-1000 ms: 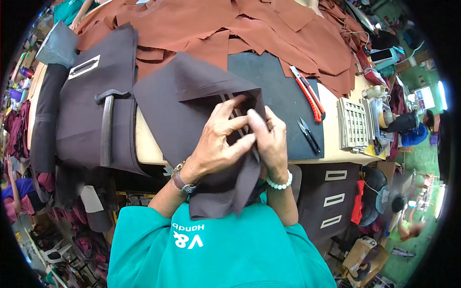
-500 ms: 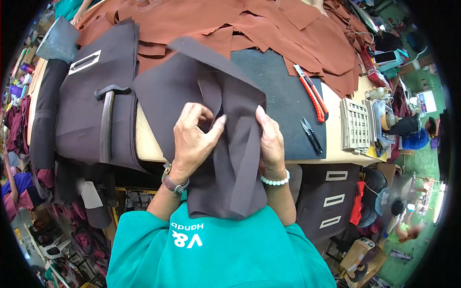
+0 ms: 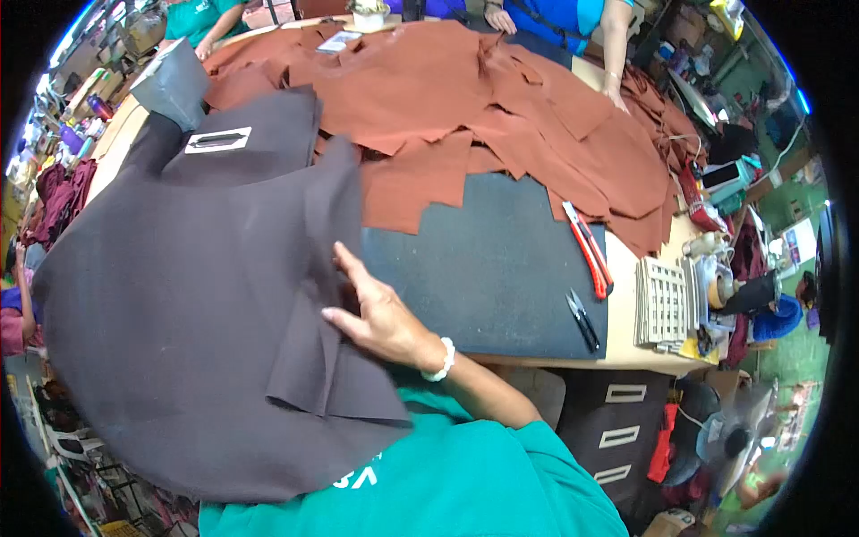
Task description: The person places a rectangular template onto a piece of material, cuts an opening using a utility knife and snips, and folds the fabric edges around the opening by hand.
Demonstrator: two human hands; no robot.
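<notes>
You have a plain, dark grey-brown sheet (image 3: pixel 188 304), a teal shirt (image 3: pixel 501 483) with white lettering (image 3: pixel 353 481) and a white bracelet (image 3: pixel 441 360); your mat (image 3: pixel 483 277) is dark slate, the pieces (image 3: pixel 403 85) beyond it rust-brown, your cutter (image 3: pixel 589 251) red and white

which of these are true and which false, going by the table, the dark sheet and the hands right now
1. The right hand is at the large dark sheet. True.
2. The left hand shows plainly on top of the sheet. False: the left hand is out of sight.
3. The small snips lie on the dark mat. True.
4. The pieces spread over the far part of the table are green. False: they are reddish-brown pieces.
5. A bracelet of pale beads is on the right wrist. True.
6. The red cutter is nearer the wearer than the snips. False: the snips are nearer.
</notes>
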